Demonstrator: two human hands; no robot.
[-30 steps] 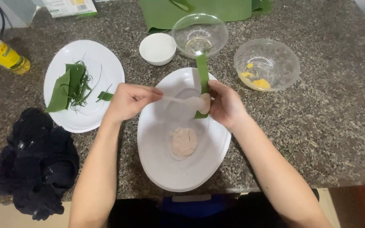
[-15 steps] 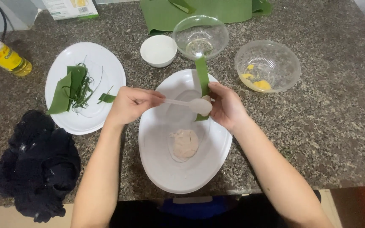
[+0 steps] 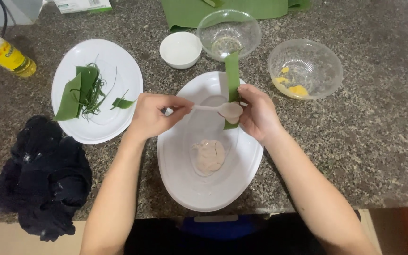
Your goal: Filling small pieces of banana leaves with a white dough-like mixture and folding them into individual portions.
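My left hand (image 3: 153,114) grips the handle of a white spoon (image 3: 216,108) whose bowl carries a bit of pale paste. My right hand (image 3: 259,113) holds a long green leaf strip (image 3: 232,75) upright, and the spoon's bowl rests against the strip's lower end. Both hands hover over a white oval dish (image 3: 185,189). A lump of pinkish-beige paste (image 3: 208,156) lies in the middle of that dish.
A white round plate (image 3: 72,132) with folded leaves and thin green strands sits at left. A small white bowl (image 3: 180,49), a clear glass bowl (image 3: 228,33), and a clear bowl with yellow bits (image 3: 305,68) stand behind. A dark cloth (image 3: 36,177) lies front left, an oil bottle (image 3: 5,54) far left.
The hands and spoon stay almost still against the leaf strip; the view has shifted only slightly.
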